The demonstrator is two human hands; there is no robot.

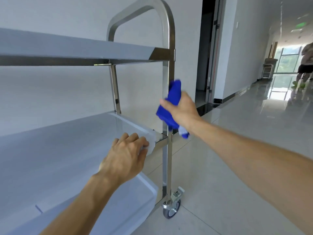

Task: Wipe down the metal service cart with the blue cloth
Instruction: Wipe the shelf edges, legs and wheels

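Glossy hallway floor (245, 150); right hand (182, 109) grips the soft, light cloth (165, 114) bunched against the cart (167, 65) post, left hand (126, 158) clutches the shelf rim.

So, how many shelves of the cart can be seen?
3: top shelf, middle shelf whose rim the left hand holds, and bottom shelf beside the wheel. Nothing suggests more.

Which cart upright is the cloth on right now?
The near corner upright, the one running down to the caster wheel. The right hand presses the blue cloth against it; the far upright is bare.
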